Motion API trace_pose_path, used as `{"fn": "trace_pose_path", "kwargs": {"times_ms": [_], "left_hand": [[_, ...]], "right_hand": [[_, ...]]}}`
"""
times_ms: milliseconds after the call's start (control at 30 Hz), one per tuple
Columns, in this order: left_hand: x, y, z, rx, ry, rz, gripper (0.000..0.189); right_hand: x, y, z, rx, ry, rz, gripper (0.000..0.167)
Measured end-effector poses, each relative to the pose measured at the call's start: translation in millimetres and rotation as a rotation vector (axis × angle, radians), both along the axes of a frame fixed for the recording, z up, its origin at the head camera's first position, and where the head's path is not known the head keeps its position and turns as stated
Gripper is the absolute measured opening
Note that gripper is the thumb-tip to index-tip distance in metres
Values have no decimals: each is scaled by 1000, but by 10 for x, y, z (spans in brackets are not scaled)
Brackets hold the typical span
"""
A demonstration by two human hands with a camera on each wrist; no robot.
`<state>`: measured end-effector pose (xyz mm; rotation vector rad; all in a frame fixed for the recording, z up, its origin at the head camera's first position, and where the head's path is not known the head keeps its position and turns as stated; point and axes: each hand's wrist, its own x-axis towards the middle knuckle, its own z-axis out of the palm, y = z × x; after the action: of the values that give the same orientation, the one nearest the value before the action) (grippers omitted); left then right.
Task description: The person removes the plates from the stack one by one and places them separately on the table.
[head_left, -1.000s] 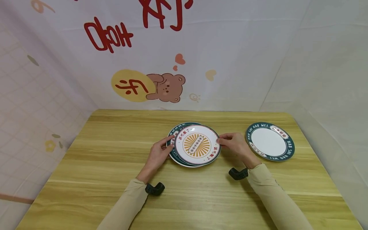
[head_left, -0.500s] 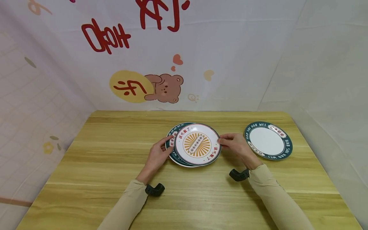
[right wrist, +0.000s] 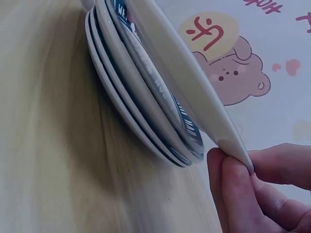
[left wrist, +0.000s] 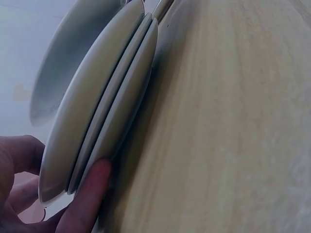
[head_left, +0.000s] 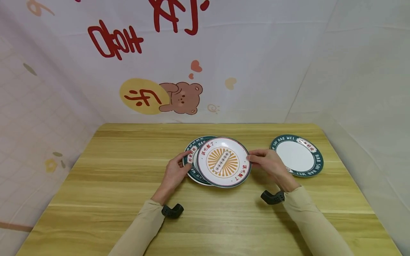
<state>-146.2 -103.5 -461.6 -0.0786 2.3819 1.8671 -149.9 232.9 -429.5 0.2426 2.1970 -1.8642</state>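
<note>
At the middle of the table, my left hand [head_left: 173,175] grips the left rim of a stack of green-rimmed white plates [head_left: 194,145]. The left wrist view shows several plate edges [left wrist: 99,126] piled together there, with fingers at their rim. My right hand [head_left: 270,165] pinches the right edge of a smaller white plate [head_left: 223,162] with an orange sunburst and red characters. That plate overlaps the stack and hides most of its top. From the right wrist, the sunburst plate [right wrist: 194,77] is tilted, its pinched side raised clear of the stack [right wrist: 133,107] below.
Another green-rimmed plate [head_left: 295,156] lies flat at the right of the wooden table [head_left: 211,220], just beyond my right hand. A white cloth backdrop [head_left: 256,71] with a printed bear and red characters rises behind the table. Black wrist devices [head_left: 173,211] sit at both cuffs.
My right hand has drawn the sunburst plate slightly right and toward me, baring more of the stack's green rim. My left hand stays at the stack. The head view has shifted slightly.
</note>
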Motion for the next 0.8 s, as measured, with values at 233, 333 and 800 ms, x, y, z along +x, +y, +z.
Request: {"fn": "trace_pose_path", "kwargs": {"times_ms": [233,333,800], "left_hand": [[1,-5,-8,-17,-2,-4,53],[6,-11,-12,-10,-6,-4,53],[16,-41,-14,13,-14,-34,52]], "right_hand": [[129,146,68,-11,-8,-8,46],[180,206,97,-6,0,-8,48],[436,512,207,20,-3,-27,54]]}}
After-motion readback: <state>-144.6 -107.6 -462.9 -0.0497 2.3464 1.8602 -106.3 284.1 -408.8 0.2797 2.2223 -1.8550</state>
